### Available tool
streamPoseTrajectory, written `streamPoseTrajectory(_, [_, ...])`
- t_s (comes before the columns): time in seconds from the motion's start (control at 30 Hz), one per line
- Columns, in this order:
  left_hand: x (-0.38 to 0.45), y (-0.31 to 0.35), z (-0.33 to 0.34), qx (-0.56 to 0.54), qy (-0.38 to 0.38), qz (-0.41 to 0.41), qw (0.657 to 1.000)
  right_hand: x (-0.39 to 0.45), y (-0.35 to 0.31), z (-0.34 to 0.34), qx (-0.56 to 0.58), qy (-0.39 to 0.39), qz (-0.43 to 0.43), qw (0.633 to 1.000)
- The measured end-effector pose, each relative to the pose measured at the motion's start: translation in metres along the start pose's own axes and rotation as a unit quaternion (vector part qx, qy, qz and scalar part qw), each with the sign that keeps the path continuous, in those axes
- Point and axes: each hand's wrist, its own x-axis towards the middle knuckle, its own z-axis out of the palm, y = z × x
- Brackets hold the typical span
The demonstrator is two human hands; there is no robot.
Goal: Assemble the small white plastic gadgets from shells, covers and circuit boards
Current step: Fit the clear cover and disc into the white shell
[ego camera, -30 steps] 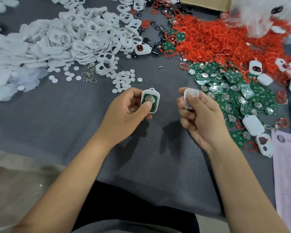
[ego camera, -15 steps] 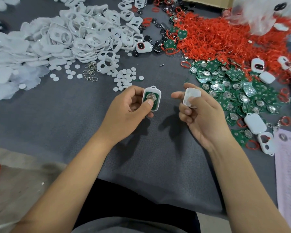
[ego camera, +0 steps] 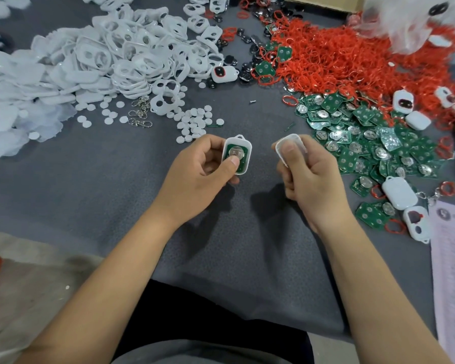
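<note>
A white shell (ego camera: pixel 237 155) with a green circuit board (ego camera: pixel 237 156) already seated inside it sits above the grey table (ego camera: pixel 90 195), held up by the left hand (ego camera: pixel 197 177), whose fingers curl behind it while the thumb presses on the board's lower part. Just beside it, apart by a small gap, the right hand (ego camera: pixel 310 177) pinches a plain white cover (ego camera: pixel 290 148) between thumb and curled fingers, its hollow side hard to make out under the thumb. So this unit looks about halfway: board in, cover not yet on; what remains is likely to bring the two halves together and snap them shut (whether a red ring or button belongs on it first I cannot tell). A few finished-looking gadgets (ego camera: pixel 399 192) lie to the right, so much of the batch seems still ahead. Farther out, a pile of loose boards (ego camera: pixel 365 137) spreads right of the hands, a heap of red rings (ego camera: pixel 352 56) behind it, a big drift of white shell parts (ego camera: pixel 103 59) at the upper left, small white discs (ego camera: pixel 192 122) and metal clasps (ego camera: pixel 139 115) nearer in, and a printed sheet (ego camera: pixel 452 258) at the right edge. Nothing lies between the two hands.
</note>
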Motion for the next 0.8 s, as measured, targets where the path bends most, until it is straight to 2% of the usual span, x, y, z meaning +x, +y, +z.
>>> streamPoseTrajectory(0.13, [0.0001,0.0005,0.0000,0.002,0.001,0.000,1.000,0.0006,-0.0003,0.0025,-0.025,0.006,-0.002,1.000])
streamPoseTrajectory(0.37, [0.0002,-0.0003,0.0002,-0.007,0.003,-0.001,1.000,-0.0006,-0.0038,0.0033,0.033,0.020,0.018,0.999])
streamPoseTrajectory(0.67, [0.0007,-0.0004,0.0007,0.000,0.004,0.001,1.000,-0.0033,-0.0087,-0.0007,0.033,0.043,-0.040,0.998])
streamPoseTrajectory(0.8, [0.0006,-0.0002,0.0009,0.001,0.004,0.003,1.000,-0.0026,-0.0071,-0.0012,0.052,0.055,-0.010,0.997])
